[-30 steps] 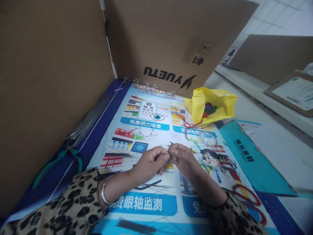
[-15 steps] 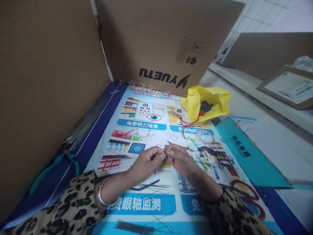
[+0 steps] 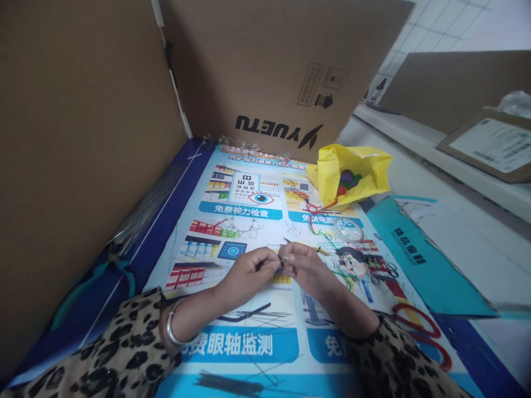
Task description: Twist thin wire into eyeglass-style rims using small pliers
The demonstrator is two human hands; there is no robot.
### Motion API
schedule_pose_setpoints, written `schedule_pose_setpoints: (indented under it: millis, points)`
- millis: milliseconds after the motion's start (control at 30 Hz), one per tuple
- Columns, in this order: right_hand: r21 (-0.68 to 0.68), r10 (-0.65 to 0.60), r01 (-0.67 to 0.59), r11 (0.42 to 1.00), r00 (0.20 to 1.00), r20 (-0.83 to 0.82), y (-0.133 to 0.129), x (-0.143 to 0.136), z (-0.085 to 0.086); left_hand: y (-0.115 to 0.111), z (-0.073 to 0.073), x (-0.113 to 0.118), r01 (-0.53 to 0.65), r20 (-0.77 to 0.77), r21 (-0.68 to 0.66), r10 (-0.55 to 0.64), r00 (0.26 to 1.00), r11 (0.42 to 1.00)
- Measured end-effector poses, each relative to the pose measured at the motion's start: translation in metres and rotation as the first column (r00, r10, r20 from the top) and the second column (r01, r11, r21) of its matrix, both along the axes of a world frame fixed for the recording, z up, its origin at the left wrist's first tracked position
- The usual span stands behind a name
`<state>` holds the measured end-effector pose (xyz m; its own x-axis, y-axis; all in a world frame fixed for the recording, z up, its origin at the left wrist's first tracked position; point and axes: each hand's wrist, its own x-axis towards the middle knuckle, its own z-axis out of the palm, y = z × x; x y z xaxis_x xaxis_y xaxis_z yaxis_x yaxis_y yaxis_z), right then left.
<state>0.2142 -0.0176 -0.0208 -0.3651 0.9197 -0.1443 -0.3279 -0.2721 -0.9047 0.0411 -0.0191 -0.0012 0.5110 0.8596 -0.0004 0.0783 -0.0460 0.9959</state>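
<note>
My left hand [image 3: 258,272] and my right hand [image 3: 307,270] meet over the printed sheet [image 3: 290,309], fingertips almost touching. Both are closed in a pinch on a thin wire [image 3: 282,259], of which only a short bit shows between the fingers. Just behind the right fingers lies a pointed tool with a yellow handle [image 3: 322,251], partly hidden. Loose thin wires [image 3: 265,316] are spread on the sheet below the hands. Nearer to me is a dark bundle of short wires [image 3: 229,383].
Teal-handled pliers [image 3: 126,273] and long wires [image 3: 145,207] lie left, beside a cardboard wall [image 3: 83,138]. At the right are a yellow bag [image 3: 327,177] with coloured balls, a clear round dish [image 3: 348,230], red-handled scissors [image 3: 433,327] and a teal card panel [image 3: 431,271]. Small wire pieces [image 3: 253,147] line the back.
</note>
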Motion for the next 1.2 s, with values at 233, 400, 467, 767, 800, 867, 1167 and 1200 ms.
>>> schedule_pose_setpoints:
  millis: [233, 400, 467, 767, 800, 867, 1167, 1200]
  points:
    - [0.109, -0.05, 0.032, 0.994, 0.985, 0.167, 0.003, 0.004, 0.001, 0.003, -0.006, 0.0, -0.013, -0.018, 0.031, 0.013, 1.0, 0.999]
    - [0.244, -0.128, 0.045, 0.969, 0.934, 0.335, 0.002, 0.004, 0.006, 0.005, -0.015, 0.001, 0.024, 0.058, -0.076, -0.02, 0.998, 0.997]
    - [0.298, -0.172, 0.047, 0.953, 0.897, 0.407, 0.001, 0.003, 0.009, 0.006, -0.018, 0.0, 0.03, 0.085, -0.1, -0.022, 0.996, 0.995]
    - [0.544, -0.331, -0.036, 0.838, 0.758, 0.562, -0.003, 0.0, 0.02, 0.009, -0.021, 0.001, 0.102, 0.229, -0.21, -0.053, 0.972, 0.972]
    - [0.549, -0.341, -0.039, 0.835, 0.747, 0.571, -0.004, 0.0, 0.02, 0.009, -0.021, 0.001, 0.115, 0.241, -0.222, -0.06, 0.969, 0.968]
    - [0.558, -0.371, -0.025, 0.829, 0.723, 0.583, -0.004, 0.001, 0.02, 0.009, -0.02, 0.001, 0.14, 0.242, -0.232, -0.082, 0.967, 0.963]
    - [0.605, -0.435, -0.021, 0.796, 0.674, 0.597, -0.007, -0.004, 0.022, 0.012, -0.019, 0.0, -0.01, 0.118, -0.078, 0.019, 0.993, 0.997]
    - [0.605, -0.432, -0.034, 0.796, 0.667, 0.607, -0.006, -0.004, 0.023, 0.012, -0.019, 0.0, -0.019, 0.107, -0.075, 0.027, 0.994, 0.997]
